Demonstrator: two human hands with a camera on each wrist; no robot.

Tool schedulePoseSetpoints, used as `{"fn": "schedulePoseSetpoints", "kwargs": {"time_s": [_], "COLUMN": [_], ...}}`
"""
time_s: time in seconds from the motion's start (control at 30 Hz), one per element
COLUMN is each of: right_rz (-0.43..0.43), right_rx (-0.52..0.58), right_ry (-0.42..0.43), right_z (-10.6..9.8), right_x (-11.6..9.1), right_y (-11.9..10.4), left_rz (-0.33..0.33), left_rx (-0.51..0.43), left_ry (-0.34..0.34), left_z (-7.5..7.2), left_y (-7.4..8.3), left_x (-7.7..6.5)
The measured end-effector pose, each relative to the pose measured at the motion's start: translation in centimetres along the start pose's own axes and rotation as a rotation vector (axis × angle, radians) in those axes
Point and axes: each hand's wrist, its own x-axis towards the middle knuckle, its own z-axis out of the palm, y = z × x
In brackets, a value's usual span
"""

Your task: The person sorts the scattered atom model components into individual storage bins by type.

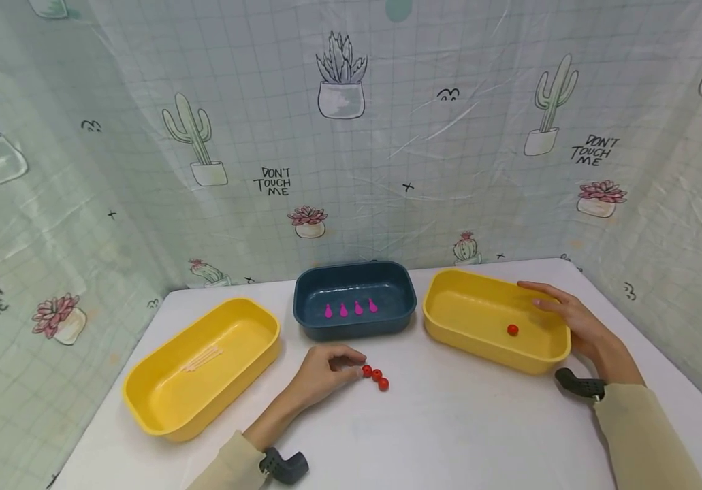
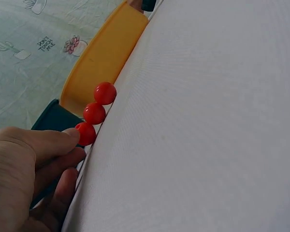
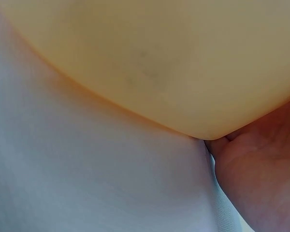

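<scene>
My left hand (image 1: 324, 371) is low over the white table, thumb and forefinger tips at the nearest red bead (image 2: 86, 134) and pinching it. Two more red beads (image 2: 94, 113) continue the row from it, one (image 1: 384, 384) at the end, close together on the table. At the right, my right hand (image 1: 571, 320) holds the far right corner of a yellow tray (image 1: 479, 346), thumb over the inner side and fingers along the rim. A single red bead (image 1: 513, 330) lies inside that tray. The right wrist view shows mostly the tray's outer wall (image 3: 150, 58) beside the palm.
A dark blue tray (image 1: 357, 331) at the back middle contains several pink drop-shaped pieces (image 1: 343, 310). On the left stands another yellow tray (image 1: 216, 391) with a few thin pale sticks (image 1: 203, 358). A patterned curtain (image 1: 387, 150) encloses the back and sides of the table.
</scene>
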Motion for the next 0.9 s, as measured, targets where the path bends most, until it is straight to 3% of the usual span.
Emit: {"fn": "schedulePoseSetpoints", "kwargs": {"time_s": [0.67, 0.9], "right_rz": [0.008, 0.023], "right_rx": [0.058, 0.029], "right_ry": [-0.014, 0.004], "right_z": [0.15, 0.25], "right_x": [-0.08, -0.21], "right_y": [0.02, 0.01], "left_rz": [0.077, 0.079], "left_rx": [0.060, 0.067], "left_ry": [-0.003, -0.001], "left_z": [0.05, 0.09], "left_y": [-0.19, -0.31], "left_x": [-0.28, -0.31]}}
